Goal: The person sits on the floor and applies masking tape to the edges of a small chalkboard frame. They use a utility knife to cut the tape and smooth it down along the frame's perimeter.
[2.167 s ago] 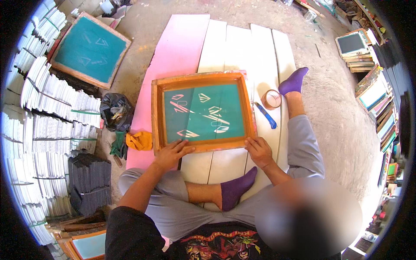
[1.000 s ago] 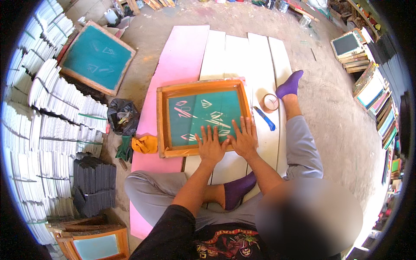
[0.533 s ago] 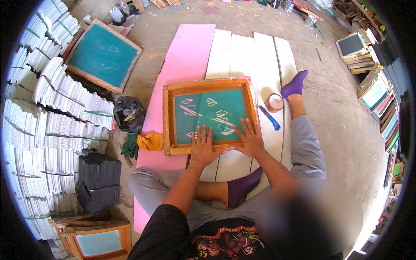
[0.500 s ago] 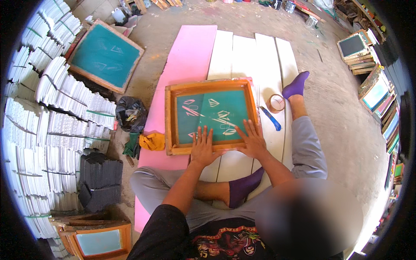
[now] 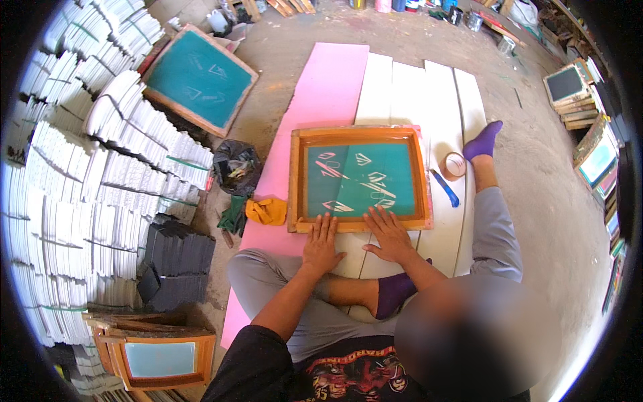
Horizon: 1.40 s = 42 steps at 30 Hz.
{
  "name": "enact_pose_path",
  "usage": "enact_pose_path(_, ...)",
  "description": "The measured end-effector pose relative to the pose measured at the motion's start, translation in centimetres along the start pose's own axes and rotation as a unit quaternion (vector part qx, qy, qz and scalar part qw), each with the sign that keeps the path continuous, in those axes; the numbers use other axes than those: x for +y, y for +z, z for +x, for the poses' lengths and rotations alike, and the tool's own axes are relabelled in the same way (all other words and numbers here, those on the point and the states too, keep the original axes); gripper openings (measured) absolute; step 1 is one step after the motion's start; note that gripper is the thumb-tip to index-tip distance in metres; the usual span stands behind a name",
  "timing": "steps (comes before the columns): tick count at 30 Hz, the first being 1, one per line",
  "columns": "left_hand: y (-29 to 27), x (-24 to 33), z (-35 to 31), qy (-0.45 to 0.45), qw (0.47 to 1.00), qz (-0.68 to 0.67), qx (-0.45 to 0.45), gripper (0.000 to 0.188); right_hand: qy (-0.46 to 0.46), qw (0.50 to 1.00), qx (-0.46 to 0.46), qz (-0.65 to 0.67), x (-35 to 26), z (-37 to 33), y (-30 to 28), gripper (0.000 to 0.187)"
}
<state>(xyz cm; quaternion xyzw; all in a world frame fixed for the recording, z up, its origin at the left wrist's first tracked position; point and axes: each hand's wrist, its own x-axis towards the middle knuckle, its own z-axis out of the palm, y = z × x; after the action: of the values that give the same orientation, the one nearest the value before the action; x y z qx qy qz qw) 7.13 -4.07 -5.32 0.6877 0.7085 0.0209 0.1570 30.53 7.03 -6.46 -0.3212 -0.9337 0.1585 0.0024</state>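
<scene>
A wooden silk-screen frame with green mesh lies flat on the boards in front of me. Pale leaf-like and angular shapes show in the mesh. My left hand rests at the near rim, fingers stretched and palm down. Beside it my right hand lies palm down with spread fingers, its fingertips on the same rim. Neither hand holds anything. Right of the frame are a roll of tape and a blue cutter knife. An orange cloth sits off its left corner.
Pink and white boards lie under the frame. Stacked white bundles line the left, beside a black bundle. A black plastic bag and another green screen stand nearer. More frames lean at far right.
Both my hands have drawn back from over the mesh to the frame's near rim. The whole view has shifted, so the scene sits further right.
</scene>
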Motion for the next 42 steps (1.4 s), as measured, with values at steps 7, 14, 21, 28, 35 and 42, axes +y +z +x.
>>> enact_pose_path(7, -3.6, -0.8, -1.0, -0.168, 0.977, 0.084, -0.104, 0.111, 0.015, 0.999, 0.032, -0.003, -0.8, -0.1, -0.7, 0.090)
enact_pose_path(14, -5.2, -9.0, -1.0, -0.285, 0.940, -0.178, 0.064, 0.050, 0.018, 0.983, 0.102, 0.151, -6.8, 6.0, 2.0, 0.044)
enact_pose_path(21, -3.8, -8.8, 0.1, -0.299, 0.933, -0.172, 0.106, 0.034, -0.001, 0.974, 0.092, 0.205, -12.2, 12.5, 3.2, 0.033)
enact_pose_path(28, -4.8, -8.5, 0.7, -0.312, 0.928, -0.195, 0.061, 0.030, 0.037, 0.974, 0.065, 0.213, -13.2, 13.7, 4.0, 0.031)
enact_pose_path(35, -4.1, -8.5, 1.1, -0.298, 0.935, -0.174, 0.078, 0.027, 0.043, 0.971, 0.059, 0.226, -13.5, 14.0, 4.3, 0.033)
enact_pose_path(42, -4.5, -8.0, 1.2, -0.290, 0.939, -0.169, 0.077, 0.026, 0.054, 0.961, 0.074, 0.260, -13.5, 13.7, 4.4, 0.034)
